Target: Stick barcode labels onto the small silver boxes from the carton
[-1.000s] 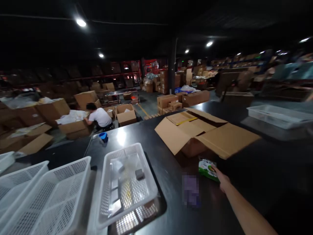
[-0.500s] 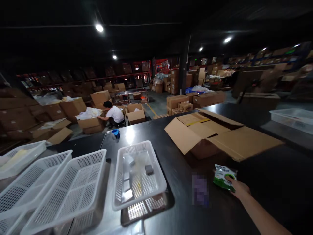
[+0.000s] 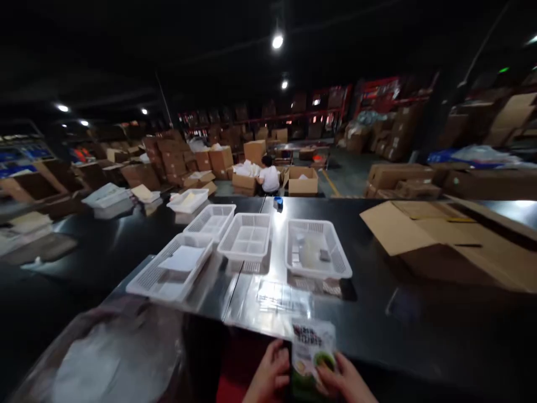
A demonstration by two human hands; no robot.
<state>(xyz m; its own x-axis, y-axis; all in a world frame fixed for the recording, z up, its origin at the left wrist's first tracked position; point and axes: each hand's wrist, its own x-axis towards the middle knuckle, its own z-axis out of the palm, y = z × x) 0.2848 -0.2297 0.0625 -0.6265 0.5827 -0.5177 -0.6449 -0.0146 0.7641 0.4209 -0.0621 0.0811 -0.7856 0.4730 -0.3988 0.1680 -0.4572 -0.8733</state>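
Observation:
A white and green printed food packet (image 3: 307, 346) is upright in front of my body, by the near edge of the table. My right hand (image 3: 346, 380) grips its lower right side, thumb across the green part. My left hand (image 3: 271, 372) is just left of the packet, fingers loosely bent and apart, holding nothing I can see. Beyond the packet, a flat clear plastic sheet or bag (image 3: 281, 296) lies on the dark table. A white perforated basket (image 3: 350, 271) farther back contains a small grey block (image 3: 324, 255) and other small pieces.
Several white baskets stand at left, including an empty-looking one (image 3: 245, 240) and one with white paper (image 3: 182, 258). An open cardboard box (image 3: 419, 235) is at right, a blue tape-like item (image 3: 278, 201) at the far edge. A clear bag (image 3: 109, 364) sits low left. Beyond, a person (image 3: 269, 178) crouches among cartons.
My view has swung left. My right hand has brought the packet from beside the cardboard box to in front of me, and my left hand has come into view next to it.

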